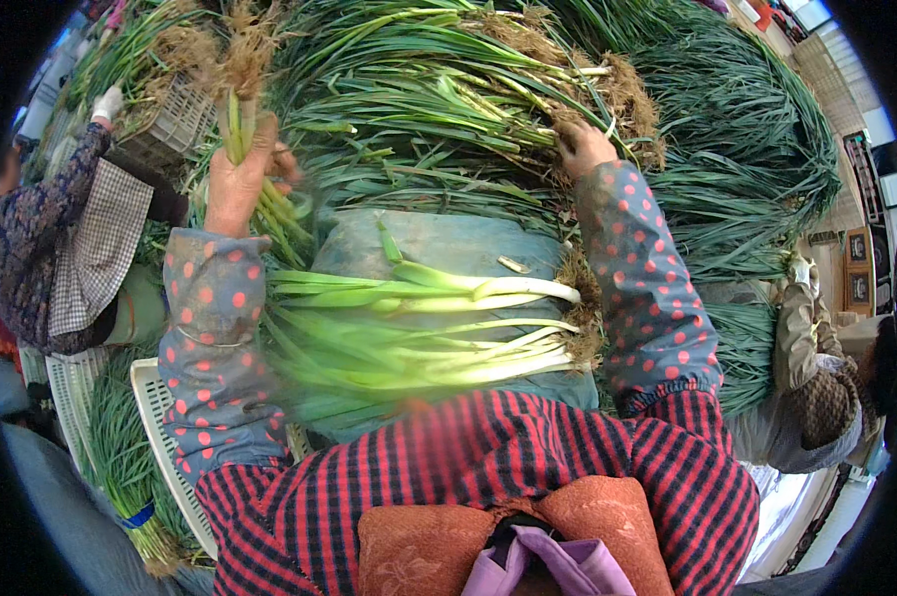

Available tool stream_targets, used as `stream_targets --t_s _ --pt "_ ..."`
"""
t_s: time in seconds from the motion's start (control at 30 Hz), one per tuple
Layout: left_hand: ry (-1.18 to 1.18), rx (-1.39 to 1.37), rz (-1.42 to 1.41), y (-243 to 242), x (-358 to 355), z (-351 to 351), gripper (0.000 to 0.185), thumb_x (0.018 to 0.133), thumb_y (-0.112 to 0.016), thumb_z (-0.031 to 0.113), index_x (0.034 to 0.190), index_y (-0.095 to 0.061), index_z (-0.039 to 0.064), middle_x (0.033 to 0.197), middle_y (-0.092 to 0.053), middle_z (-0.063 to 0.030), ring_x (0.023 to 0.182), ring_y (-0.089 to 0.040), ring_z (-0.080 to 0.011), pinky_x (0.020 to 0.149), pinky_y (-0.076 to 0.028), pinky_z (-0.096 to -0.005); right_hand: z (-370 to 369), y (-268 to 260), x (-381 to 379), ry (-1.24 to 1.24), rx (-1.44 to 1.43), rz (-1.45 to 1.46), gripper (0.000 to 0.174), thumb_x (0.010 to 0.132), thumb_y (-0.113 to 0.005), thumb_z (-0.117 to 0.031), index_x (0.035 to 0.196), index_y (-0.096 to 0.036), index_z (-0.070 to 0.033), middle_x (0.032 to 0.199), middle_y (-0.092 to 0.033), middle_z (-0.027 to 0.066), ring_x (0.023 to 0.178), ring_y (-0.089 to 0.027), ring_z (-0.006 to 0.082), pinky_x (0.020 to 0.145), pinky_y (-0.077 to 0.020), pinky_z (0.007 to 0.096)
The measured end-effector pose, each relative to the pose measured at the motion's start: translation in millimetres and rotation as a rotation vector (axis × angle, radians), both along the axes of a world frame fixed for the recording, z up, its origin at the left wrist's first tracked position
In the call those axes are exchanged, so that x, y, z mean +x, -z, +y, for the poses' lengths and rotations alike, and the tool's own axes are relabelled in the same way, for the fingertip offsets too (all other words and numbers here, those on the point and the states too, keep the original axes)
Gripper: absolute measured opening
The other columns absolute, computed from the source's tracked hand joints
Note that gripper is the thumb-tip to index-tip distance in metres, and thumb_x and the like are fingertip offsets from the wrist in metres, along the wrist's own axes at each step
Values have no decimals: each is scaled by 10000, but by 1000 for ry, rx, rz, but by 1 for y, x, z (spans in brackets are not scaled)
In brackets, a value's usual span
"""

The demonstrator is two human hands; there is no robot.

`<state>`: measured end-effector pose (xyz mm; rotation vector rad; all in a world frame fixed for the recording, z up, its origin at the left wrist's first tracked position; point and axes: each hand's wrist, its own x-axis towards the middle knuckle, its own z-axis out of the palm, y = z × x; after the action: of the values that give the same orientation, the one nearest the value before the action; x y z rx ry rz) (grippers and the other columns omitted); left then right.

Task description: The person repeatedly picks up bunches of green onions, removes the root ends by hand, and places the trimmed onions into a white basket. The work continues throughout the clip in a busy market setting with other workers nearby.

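Observation:
My left hand [243, 175] is shut on a small bunch of leek-like green stalks [234, 130], held with the shaggy brown roots up; the leaves hang below the fist. On the far pile, my right hand [584, 145] has its fingers curled around stalks [541, 136] close to the root ends, the fingertips partly hidden. Between my forearms, several cleaned leeks [523, 288] with white stems lie on a bluish plastic sheet [448, 235], roots to the right. The nearer ones [433, 365] look blurred.
A large heap of leeks [724, 141] rises beyond and to the right. Plastic crates [154, 387] stand at my left, beside a bundle tied with a blue band [139, 515]. One person [61, 238] works at the left near a grey crate [169, 119]; another [810, 395] is at the right.

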<state>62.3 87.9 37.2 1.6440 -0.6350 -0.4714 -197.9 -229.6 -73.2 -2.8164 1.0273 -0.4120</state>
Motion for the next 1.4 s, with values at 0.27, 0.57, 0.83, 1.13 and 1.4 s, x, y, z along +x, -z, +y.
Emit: stream_targets --t_s 0.27,0.57,0.83,1.13,1.4 --pt "17 193 66 3 -8 0 354 840 -601 389 697 -554 69 491 -429 40 357 -327 -54 333 -244 -222 21 14 -16 -201 -43 -78 255 750 -644 -207 994 -610 -141 937 -585 109 853 -574 300 711 -468 388" --pt "258 228 -388 28 -14 -14 347 845 -579 383 873 -668 49 705 -613 -20 631 -541 -90 547 -432 -256 -26 -30 -39 15 815 -568 406 796 -679 -285 1042 -609 32 776 -646 74 556 -512 86 477 -378 221" --pt "215 -8 -605 14 -40 -33 168 807 -606 153 910 -643 26 777 -635 -81 705 -597 -164 663 -462 -288 -13 -47 -38 38 875 -735 259 828 -631 -243 905 -654 3 645 -573 35 530 -480 87 495 -390 241" --pt "376 -209 -1357 -8 -100 -105 239 703 -586 107 936 -622 68 879 -604 -84 942 -542 -257 794 -418 -400 57 -81 -15 -328 1365 -1089 184 818 -639 -145 850 -620 35 758 -613 69 643 -559 116 569 -477 262" --pt "466 28 -1168 3 -88 -86 162 683 -597 118 833 -644 157 730 -594 -9 806 -515 -227 776 -324 -410 -16 -41 -42 179 336 -734 227 865 -567 -247 990 -642 -73 838 -657 100 730 -613 194 673 -473 290"
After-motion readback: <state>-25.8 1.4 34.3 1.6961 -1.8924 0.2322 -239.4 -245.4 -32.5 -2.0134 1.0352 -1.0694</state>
